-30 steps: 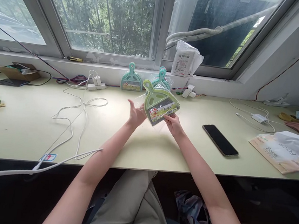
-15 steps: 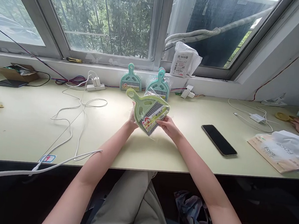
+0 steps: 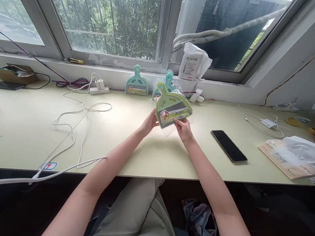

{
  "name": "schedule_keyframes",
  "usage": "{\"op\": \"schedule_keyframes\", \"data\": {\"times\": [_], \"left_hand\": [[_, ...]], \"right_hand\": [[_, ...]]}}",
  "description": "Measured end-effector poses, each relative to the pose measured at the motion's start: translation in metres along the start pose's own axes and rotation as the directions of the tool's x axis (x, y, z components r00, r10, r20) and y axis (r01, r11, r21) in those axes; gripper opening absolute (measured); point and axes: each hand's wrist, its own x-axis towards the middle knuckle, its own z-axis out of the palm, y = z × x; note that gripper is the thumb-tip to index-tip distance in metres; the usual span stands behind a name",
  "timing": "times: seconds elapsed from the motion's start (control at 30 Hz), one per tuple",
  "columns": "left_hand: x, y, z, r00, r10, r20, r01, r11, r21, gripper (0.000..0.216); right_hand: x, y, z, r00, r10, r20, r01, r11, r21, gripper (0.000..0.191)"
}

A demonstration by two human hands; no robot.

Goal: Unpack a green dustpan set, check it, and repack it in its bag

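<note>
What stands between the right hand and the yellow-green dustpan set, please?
Only the clear wrapping seems to be between them: the right hand pinches the yellow-green dustpan set at its lower edge.

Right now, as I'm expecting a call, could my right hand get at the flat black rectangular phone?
Probably yes: no object shows between your right hand and the phone. That hand grips the wrapped light-green plastic dustpan-and-brush set, though, so it would likely need to let go.
</note>
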Motion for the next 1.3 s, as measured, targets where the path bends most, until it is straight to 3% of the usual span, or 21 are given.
{"op": "schedule_keyframes", "data": {"times": [0.13,0.4,1.03,1.3], "left_hand": [[-0.002,-0.003,0.001,0.999,-0.027,-0.025,0.03,0.992,0.123,0.062],[-0.007,0.004,0.0,0.999,-0.018,0.037,0.011,0.983,0.184,0.066],[-0.008,0.002,0.002,0.999,-0.03,-0.011,0.032,0.987,0.159,0.077],[-0.013,0.005,0.006,0.997,-0.051,0.059,0.041,0.988,0.152,0.074]], "right_hand": [[0.001,0.001,-0.002,0.999,0.007,0.049,-0.008,1.0,0.003,0.033],[0.002,0.0,-0.001,0.999,0.018,0.048,-0.018,1.0,-0.003,0.035],[0.0,0.001,0.002,0.999,0.039,0.022,-0.039,0.999,-0.006,0.03],[0.002,0.002,0.0,0.999,0.035,0.036,-0.034,0.999,-0.016,0.031]]}}
